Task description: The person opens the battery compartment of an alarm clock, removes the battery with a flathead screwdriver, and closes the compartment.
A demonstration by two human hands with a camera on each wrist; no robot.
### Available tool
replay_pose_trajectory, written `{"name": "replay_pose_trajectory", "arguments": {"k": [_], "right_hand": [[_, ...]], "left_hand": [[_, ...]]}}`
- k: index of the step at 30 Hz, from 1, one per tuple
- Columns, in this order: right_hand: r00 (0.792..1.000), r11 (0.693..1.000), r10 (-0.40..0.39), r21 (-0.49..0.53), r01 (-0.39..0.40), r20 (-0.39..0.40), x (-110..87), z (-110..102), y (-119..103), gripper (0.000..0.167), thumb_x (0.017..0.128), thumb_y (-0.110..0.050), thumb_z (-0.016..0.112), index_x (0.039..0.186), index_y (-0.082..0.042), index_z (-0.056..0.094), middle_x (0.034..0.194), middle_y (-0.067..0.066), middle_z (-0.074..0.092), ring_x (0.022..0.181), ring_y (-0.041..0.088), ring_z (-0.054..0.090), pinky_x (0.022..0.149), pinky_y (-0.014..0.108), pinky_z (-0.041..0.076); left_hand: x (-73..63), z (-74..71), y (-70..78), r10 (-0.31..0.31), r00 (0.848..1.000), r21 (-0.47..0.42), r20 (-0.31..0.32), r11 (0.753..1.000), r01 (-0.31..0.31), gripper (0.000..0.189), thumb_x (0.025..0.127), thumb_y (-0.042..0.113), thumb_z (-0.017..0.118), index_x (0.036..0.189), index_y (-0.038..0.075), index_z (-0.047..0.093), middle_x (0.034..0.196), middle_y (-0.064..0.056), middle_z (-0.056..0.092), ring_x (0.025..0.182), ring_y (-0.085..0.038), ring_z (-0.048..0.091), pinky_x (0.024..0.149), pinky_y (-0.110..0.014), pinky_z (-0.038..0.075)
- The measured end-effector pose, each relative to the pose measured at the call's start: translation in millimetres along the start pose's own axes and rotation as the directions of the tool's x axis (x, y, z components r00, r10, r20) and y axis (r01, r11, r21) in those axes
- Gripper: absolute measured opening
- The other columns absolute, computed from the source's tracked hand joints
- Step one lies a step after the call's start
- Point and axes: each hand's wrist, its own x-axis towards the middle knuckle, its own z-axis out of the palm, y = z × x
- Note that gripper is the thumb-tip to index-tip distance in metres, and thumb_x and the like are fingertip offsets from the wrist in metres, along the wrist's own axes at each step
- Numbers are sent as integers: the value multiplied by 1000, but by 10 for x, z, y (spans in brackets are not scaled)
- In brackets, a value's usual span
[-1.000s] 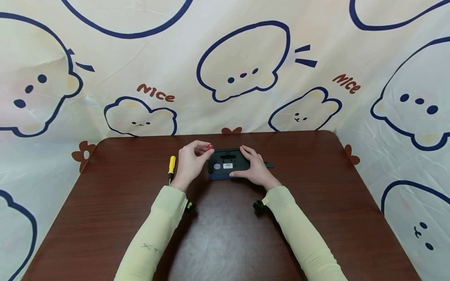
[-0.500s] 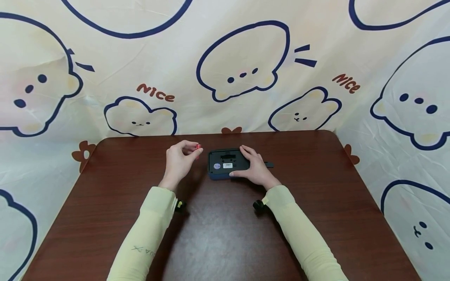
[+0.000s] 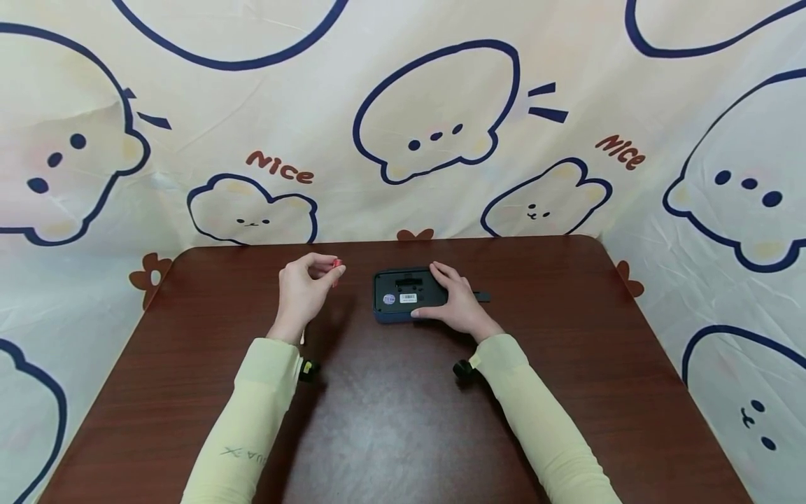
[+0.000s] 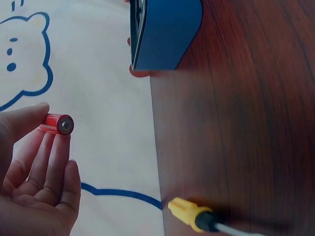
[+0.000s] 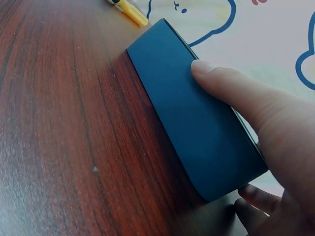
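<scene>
Thumb and fingers of my left hand pinch a small red battery, its metal end showing in the left wrist view. That hand is in the air, left of a blue box-shaped device. The device lies with its black back up in the head view, showing a slot, a round sticker and a white label. My right hand grips its right end, thumb along the near edge and fingers at the far edge. A yellow-handled screwdriver lies by the left hand, mostly hidden behind it in the head view.
A flat black piece lies on the brown wooden table, just past the right hand. Behind the table's far edge hangs a cream cloth printed with cartoon bears.
My left hand has moved left, away from the device, carrying the battery, and now covers most of the screwdriver in the head view. The right hand and the device have stayed put.
</scene>
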Motion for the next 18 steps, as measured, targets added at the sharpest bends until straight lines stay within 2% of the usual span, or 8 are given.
{"name": "replay_pose_trajectory", "arguments": {"k": [10,18], "right_hand": [[1000,1000,11,4,-11,1,-10,2,-12,111,76,-55,86,163,-17,27,167,-7,17,149,32,17,112,55,33],[1000,1000,-3,10,3,0,0,9,11,112,76,-56,86,163,-16,27,168,-2,18,152,37,9,114,59,28]], "left_hand": [[6,-151,-125,-24,999,36,-45,999,26,24,91,22,80,109,6,77,92,-7,75,78,-20,70,63,-20,51],[6,-259,-272,-76,995,68,-62,994,80,27,92,24,79,112,5,77,95,-10,74,83,-22,69,66,-18,52]]}}
